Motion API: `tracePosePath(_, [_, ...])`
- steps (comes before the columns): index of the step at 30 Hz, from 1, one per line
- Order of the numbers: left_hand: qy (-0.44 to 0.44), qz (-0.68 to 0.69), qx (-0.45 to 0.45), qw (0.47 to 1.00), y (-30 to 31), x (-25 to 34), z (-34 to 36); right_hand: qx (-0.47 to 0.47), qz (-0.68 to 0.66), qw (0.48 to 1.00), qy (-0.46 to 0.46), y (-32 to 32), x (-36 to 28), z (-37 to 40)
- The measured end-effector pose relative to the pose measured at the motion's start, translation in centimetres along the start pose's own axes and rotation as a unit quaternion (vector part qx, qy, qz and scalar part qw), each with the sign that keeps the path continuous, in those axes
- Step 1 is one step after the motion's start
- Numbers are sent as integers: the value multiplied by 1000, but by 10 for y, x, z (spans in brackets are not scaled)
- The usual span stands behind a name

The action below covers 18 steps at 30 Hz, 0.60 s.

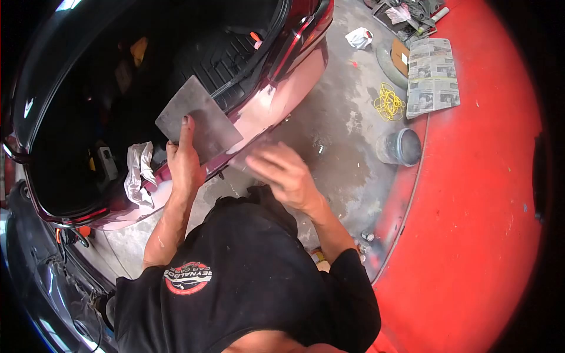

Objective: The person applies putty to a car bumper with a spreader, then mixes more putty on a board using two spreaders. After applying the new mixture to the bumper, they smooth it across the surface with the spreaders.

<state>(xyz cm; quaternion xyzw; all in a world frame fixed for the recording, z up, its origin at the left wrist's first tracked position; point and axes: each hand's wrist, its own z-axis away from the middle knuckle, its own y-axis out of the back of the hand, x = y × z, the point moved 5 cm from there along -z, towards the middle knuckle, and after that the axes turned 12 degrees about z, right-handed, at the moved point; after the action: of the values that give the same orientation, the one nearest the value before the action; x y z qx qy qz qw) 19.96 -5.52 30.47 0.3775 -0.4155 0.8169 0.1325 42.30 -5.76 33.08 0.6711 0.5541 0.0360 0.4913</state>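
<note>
My left hand (185, 162) holds a flat grey square plate (203, 120), its thumb lying on the face of the plate. Just right of the plate's lower corner is my right hand (282, 173), smeared by motion; a blurred thin edge shows near its fingertips, and what it holds, if anything, I cannot make out. Beyond both hands runs the car's rear bumper (282, 103), pinkish with dark red edges. Crumpled pale paper or cloth (139, 176) hangs over the bumper left of my left hand.
An open dark car trunk (123, 117) lies ahead. On the concrete floor stand a bucket (400, 147), a tangled yellow cord (388, 103) and a white bag (359, 38). Newspaper (432, 79) lies at the edge of a red surface (477, 176). Another dark car (41, 282) is at lower left.
</note>
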Motion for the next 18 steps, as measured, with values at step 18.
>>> tracePosePath(18, [-82, -189, -233, 950, -65, -33, -29, 95, 297, 934, -173, 12, 36, 7])
